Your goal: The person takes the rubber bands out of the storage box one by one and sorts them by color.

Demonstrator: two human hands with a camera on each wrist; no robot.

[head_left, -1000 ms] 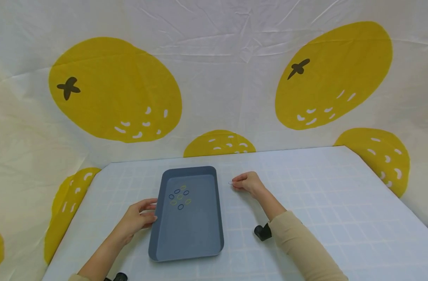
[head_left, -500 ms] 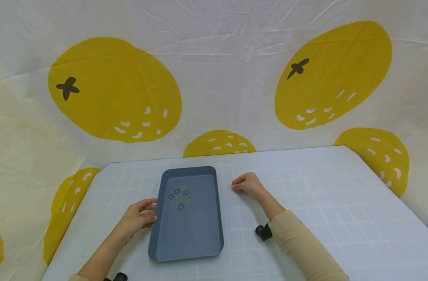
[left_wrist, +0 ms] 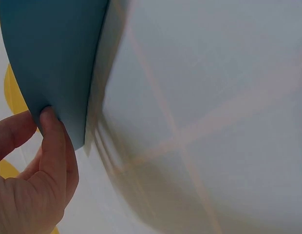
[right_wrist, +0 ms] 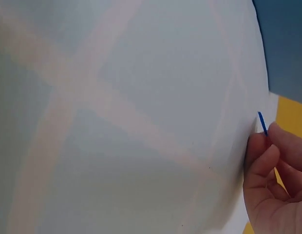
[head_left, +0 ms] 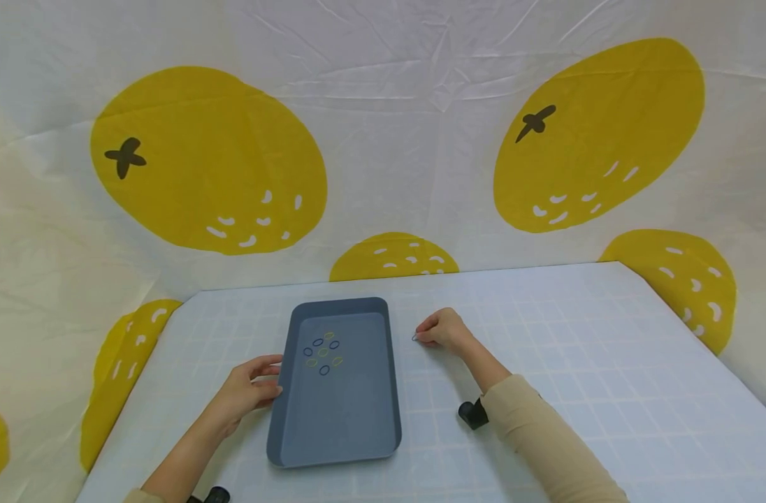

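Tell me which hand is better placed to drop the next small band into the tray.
Probably the right hand: it pinches a thin blue band just beside the tray. The left hand touches the tray's left edge.

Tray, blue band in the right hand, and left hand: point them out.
tray (head_left: pixel 333 419): head view, bare floor.
blue band (right_wrist: pixel 262 123): right wrist view, exposed end.
left hand (head_left: pixel 244 392): head view, back of hand.

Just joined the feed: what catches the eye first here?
A grey-blue tray lies lengthwise on the pale checked table, with small blue and yellow-green rubber bands clustered in its far half. The left hand touches the tray's left edge, while the right hand, just right of the tray, pinches a thin blue band. Behind hangs a white cloth printed with big yellow fruit.
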